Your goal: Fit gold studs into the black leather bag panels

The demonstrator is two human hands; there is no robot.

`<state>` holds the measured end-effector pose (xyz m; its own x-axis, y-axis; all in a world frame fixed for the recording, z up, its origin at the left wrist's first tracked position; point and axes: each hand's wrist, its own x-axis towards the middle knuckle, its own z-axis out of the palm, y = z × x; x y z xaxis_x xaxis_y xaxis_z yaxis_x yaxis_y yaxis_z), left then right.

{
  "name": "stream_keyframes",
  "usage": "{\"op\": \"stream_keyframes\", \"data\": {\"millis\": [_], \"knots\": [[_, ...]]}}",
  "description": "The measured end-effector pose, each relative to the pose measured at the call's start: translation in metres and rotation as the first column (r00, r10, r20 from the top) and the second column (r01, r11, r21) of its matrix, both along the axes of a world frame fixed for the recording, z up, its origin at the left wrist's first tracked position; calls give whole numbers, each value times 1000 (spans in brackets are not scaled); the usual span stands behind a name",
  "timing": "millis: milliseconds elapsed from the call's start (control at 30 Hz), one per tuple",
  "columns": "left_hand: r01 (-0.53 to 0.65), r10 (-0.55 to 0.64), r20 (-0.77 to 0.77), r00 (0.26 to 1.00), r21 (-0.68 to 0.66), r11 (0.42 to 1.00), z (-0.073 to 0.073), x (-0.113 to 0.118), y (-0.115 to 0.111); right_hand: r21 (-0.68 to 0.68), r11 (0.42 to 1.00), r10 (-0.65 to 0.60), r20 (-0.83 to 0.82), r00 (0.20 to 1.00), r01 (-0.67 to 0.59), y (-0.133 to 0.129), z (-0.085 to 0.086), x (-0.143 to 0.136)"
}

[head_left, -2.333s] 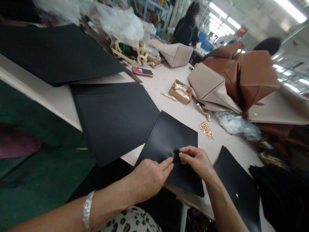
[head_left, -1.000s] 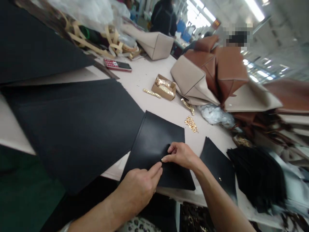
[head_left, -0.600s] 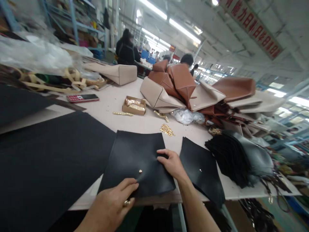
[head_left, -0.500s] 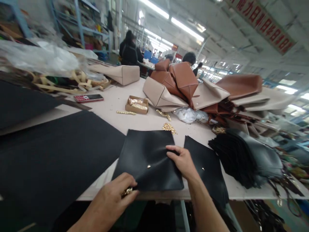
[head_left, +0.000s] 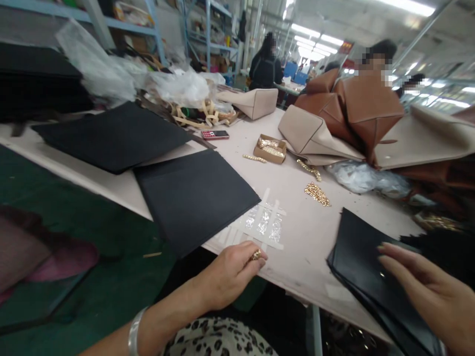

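Small gold metal pieces show between the thumb and fingers of my left hand, which is closed on them at the table's front edge. On the right, my right hand is over a stack of black leather panels, fingers extended and thumb apart. A small metal stud shows on the top panel. Strips of pale tape over clear material lie on the table beyond my left hand. Farther back is a loose pile of gold pieces.
Black sheets lie at left. A cardboard box, a red phone and plastic wrap are farther back. Brown and beige bags fill the back right. People are in the background.
The view has turned left. The black panel with a stud that lay between my hands is gone from there, uncovering the taped patch. My right hand has moved right, onto the right-hand stack.
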<state>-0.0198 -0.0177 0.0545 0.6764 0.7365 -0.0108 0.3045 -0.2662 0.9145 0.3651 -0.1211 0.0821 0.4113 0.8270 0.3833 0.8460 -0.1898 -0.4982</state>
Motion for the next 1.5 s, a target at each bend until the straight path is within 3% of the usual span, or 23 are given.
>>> {"op": "stream_keyframes", "data": {"millis": [67,133,200,233,300,433,533,600,667,733,800,933,1033,1100,1200,1333,1400,1500], "knots": [[66,-67,1,998,-134,989,3,-2,0,-12,945,323,-97,941,-326,19,-5,-72],[127,-126,17,992,-224,966,5,-5,0,37,776,629,-134,766,-630,39,-4,-134],[167,-156,62,986,-258,952,7,-10,0,47,573,812,-169,559,-818,57,1,-176],[177,-159,91,983,-266,947,7,-14,-1,39,491,859,-188,477,-870,64,3,-189],[191,-153,149,977,-294,936,8,-22,-1,22,390,902,-208,378,-920,74,5,-204],[197,-129,205,970,-362,911,6,-43,-3,2,278,942,-195,273,-960,89,-1,-218],[122,-43,207,977,-388,914,3,-58,-4,-2,207,964,-169,204,-978,102,-9,-232],[30,58,214,975,-386,922,0,-68,-3,27,238,958,-169,231,-971,112,-12,-243],[-84,206,251,946,-425,901,-3,-79,-2,51,347,926,-175,334,-936,128,-14,-255],[-214,391,272,880,-507,835,-7,-93,0,62,459,880,-166,445,-886,149,-17,-269],[-377,590,251,768,-567,732,-12,-109,2,68,527,845,-149,513,-847,176,-22,-285],[-671,835,135,533,-534,514,-27,-138,1,9,549,834,-70,547,-836,227,-36,-319],[-734,871,46,490,-517,440,-39,-150,-4,-75,487,873,10,488,-870,245,-45,-334],[-725,859,11,512,-530,439,-45,-151,-10,-122,444,895,12,446,-888,243,-49,-333],[-654,814,36,580,-576,491,-51,-144,-20,-168,401,906,-76,417,-900,224,-49,-318],[-347,708,308,636,-705,618,-52,-124,-32,-207,329,891,-255,375,-921,189,-43,-296],[-190,681,434,590,-745,640,-51,-115,-35,-229,346,853,-326,407,-910,174,-42,-290],[-104,686,509,521,-759,643,-50,-105,-36,-283,443,737,-425,525,-851,163,-43,-288]]}}
